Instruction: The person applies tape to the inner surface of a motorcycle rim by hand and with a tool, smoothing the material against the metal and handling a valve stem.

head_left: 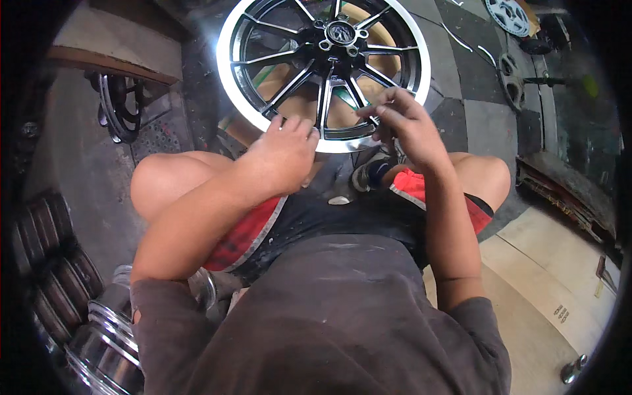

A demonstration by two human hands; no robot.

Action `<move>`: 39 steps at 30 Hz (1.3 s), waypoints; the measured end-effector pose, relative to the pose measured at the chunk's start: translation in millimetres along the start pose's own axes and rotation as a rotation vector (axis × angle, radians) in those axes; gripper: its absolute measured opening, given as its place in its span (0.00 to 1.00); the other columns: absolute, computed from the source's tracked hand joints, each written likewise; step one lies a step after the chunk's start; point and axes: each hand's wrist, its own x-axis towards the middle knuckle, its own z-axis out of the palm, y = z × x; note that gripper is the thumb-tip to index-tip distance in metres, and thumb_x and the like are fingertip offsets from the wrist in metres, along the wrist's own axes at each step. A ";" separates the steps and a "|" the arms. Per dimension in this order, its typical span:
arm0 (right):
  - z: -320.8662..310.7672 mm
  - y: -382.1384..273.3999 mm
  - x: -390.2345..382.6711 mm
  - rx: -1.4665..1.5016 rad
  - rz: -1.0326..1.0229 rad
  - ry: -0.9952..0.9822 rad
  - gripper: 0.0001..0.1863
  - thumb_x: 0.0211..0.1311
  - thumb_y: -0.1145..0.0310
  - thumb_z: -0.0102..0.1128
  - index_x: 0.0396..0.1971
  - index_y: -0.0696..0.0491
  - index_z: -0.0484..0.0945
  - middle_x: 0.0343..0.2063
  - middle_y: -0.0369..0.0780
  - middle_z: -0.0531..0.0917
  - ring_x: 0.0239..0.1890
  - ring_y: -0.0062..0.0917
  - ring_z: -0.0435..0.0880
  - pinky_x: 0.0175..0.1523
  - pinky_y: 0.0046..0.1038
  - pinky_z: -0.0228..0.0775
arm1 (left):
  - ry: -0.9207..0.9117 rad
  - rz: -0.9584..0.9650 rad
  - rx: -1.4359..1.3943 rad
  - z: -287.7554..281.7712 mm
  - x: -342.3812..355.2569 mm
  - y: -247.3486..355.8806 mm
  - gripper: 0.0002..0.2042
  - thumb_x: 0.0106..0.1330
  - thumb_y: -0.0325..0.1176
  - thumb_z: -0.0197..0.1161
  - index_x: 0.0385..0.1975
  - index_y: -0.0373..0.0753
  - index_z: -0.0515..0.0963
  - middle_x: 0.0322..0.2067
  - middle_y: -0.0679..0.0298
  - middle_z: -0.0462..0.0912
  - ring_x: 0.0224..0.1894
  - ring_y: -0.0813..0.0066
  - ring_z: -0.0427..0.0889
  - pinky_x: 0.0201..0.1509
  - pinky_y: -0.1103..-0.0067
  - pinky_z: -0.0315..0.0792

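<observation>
A multi-spoke alloy wheel [332, 58], black with bright machined spoke faces and a silver outer lip, lies in front of me at the top of the view. My left hand [283, 155] has its fingers curled over the lip's near-left edge; the thumb is mostly hidden. Above the near-right part of the wheel, my right hand [409, 128] is closed with bent fingers. Its fingertips come together by a spoke end near the lip, and whatever they may hold is too small to make out.
Beneath the wheel is a round tan support [270, 85]. More wheels stand around: a silver one [508, 16] at far right, a grey one [510, 79] below it, and stacked chrome rims [108, 342] at lower left. Tan cardboard [546, 276] covers the floor at right.
</observation>
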 end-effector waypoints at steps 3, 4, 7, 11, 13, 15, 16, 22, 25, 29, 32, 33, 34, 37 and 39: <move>-10.0 1.1 2.2 0.066 -0.040 0.018 0.04 0.78 0.70 0.55 0.46 0.54 0.75 0.45 0.44 0.91 0.31 0.18 0.82 0.38 0.22 0.75 | -0.051 -0.035 -0.126 7.8 6.5 10.3 0.50 0.64 0.48 0.75 0.76 0.20 0.55 0.74 0.32 0.62 0.78 0.37 0.61 0.81 0.54 0.56; -10.4 2.6 3.4 0.089 -0.077 0.036 0.04 0.79 0.70 0.55 0.46 0.53 0.76 0.44 0.43 0.90 0.32 0.18 0.82 0.40 0.22 0.75 | -0.055 -0.036 -0.126 7.9 9.9 9.4 0.50 0.64 0.48 0.75 0.76 0.20 0.55 0.74 0.32 0.62 0.78 0.37 0.61 0.81 0.54 0.56; -11.7 9.6 5.0 0.058 -0.107 0.086 0.05 0.79 0.70 0.56 0.48 0.54 0.76 0.42 0.42 0.90 0.34 0.17 0.82 0.41 0.22 0.74 | 0.137 -0.027 -0.697 2.1 26.5 -4.3 0.51 0.65 0.48 0.73 0.76 0.19 0.53 0.74 0.28 0.60 0.78 0.36 0.61 0.82 0.54 0.54; -12.6 12.7 7.3 0.037 -0.142 0.146 0.06 0.80 0.70 0.56 0.48 0.54 0.77 0.41 0.40 0.89 0.35 0.17 0.83 0.41 0.22 0.75 | 0.221 -0.194 -0.170 -18.2 30.8 -32.2 0.43 0.68 0.44 0.68 0.76 0.23 0.58 0.74 0.37 0.65 0.78 0.40 0.62 0.82 0.49 0.53; -13.5 14.0 8.2 0.047 -0.141 0.144 0.07 0.79 0.70 0.57 0.48 0.56 0.77 0.40 0.41 0.89 0.36 0.19 0.84 0.42 0.24 0.78 | 0.015 -0.217 -0.158 -19.9 28.3 -36.3 0.42 0.68 0.41 0.67 0.76 0.24 0.58 0.75 0.37 0.63 0.80 0.41 0.58 0.84 0.52 0.51; -13.6 13.3 9.1 0.060 -0.143 0.137 0.07 0.78 0.70 0.58 0.48 0.58 0.77 0.39 0.42 0.88 0.37 0.21 0.86 0.44 0.27 0.81 | -0.191 -0.068 -0.175 -8.4 26.2 -33.3 0.40 0.69 0.41 0.66 0.76 0.25 0.59 0.77 0.38 0.61 0.82 0.43 0.54 0.85 0.51 0.49; -13.4 12.7 8.0 0.044 -0.135 0.133 0.08 0.78 0.70 0.59 0.48 0.58 0.77 0.39 0.42 0.88 0.37 0.21 0.85 0.43 0.26 0.80 | -0.196 -0.068 -0.172 -8.6 24.7 -28.9 0.40 0.69 0.41 0.66 0.76 0.25 0.59 0.77 0.38 0.61 0.82 0.43 0.54 0.85 0.51 0.49; -13.9 22.9 9.4 0.029 -0.159 0.107 0.08 0.76 0.71 0.60 0.47 0.58 0.78 0.38 0.40 0.89 0.35 0.19 0.84 0.40 0.23 0.75 | -0.332 0.283 -0.636 -35.5 10.3 -36.5 0.32 0.71 0.37 0.65 0.74 0.35 0.69 0.76 0.45 0.66 0.81 0.45 0.59 0.83 0.56 0.56; -15.0 25.3 11.5 0.007 -0.165 0.115 0.08 0.75 0.71 0.61 0.47 0.58 0.78 0.38 0.40 0.89 0.35 0.18 0.83 0.40 0.24 0.74 | -0.057 0.138 -0.983 -50.1 6.4 -38.3 0.26 0.70 0.35 0.65 0.68 0.34 0.76 0.67 0.45 0.78 0.74 0.46 0.71 0.80 0.61 0.63; -9.1 24.1 11.1 0.016 -0.147 0.106 0.09 0.74 0.71 0.63 0.47 0.58 0.79 0.38 0.39 0.89 0.38 0.18 0.84 0.43 0.24 0.75 | 0.205 -0.113 -0.437 -19.8 19.9 -43.6 0.23 0.70 0.35 0.66 0.63 0.32 0.79 0.59 0.45 0.84 0.67 0.45 0.79 0.75 0.64 0.70; -9.7 31.6 10.4 -0.061 -0.199 0.113 0.08 0.74 0.72 0.63 0.47 0.59 0.80 0.37 0.38 0.88 0.39 0.19 0.85 0.46 0.24 0.75 | 0.050 0.009 -0.274 -4.7 21.0 -30.0 0.29 0.70 0.44 0.68 0.67 0.35 0.75 0.67 0.45 0.77 0.76 0.45 0.67 0.81 0.52 0.58; -10.2 31.9 9.6 -0.059 -0.198 0.116 0.08 0.74 0.72 0.63 0.47 0.59 0.80 0.37 0.38 0.88 0.39 0.19 0.85 0.46 0.24 0.75 | -0.162 -0.064 -0.307 -5.9 24.5 -24.2 0.34 0.70 0.48 0.68 0.72 0.35 0.71 0.73 0.45 0.70 0.80 0.45 0.59 0.82 0.47 0.52; -9.4 30.5 7.7 -0.074 -0.191 0.109 0.07 0.75 0.71 0.62 0.46 0.58 0.79 0.38 0.38 0.87 0.40 0.20 0.84 0.48 0.25 0.75 | -0.166 -0.063 -0.304 -1.9 21.3 -20.7 0.34 0.70 0.48 0.68 0.72 0.35 0.71 0.73 0.45 0.70 0.80 0.45 0.59 0.82 0.47 0.52; -8.1 32.9 8.9 -0.101 -0.188 0.114 0.07 0.75 0.72 0.62 0.45 0.59 0.80 0.38 0.37 0.87 0.40 0.19 0.84 0.49 0.25 0.75 | -0.064 -0.032 -0.328 5.8 15.8 -16.0 0.35 0.71 0.47 0.67 0.73 0.32 0.69 0.75 0.45 0.66 0.80 0.44 0.59 0.82 0.51 0.54; -6.6 32.7 9.8 -0.119 -0.193 0.124 0.07 0.73 0.72 0.64 0.45 0.60 0.81 0.37 0.37 0.87 0.39 0.18 0.84 0.48 0.24 0.75 | -0.086 -0.006 -0.360 0.8 14.5 -18.5 0.34 0.71 0.47 0.67 0.72 0.32 0.70 0.74 0.45 0.67 0.79 0.45 0.61 0.81 0.53 0.56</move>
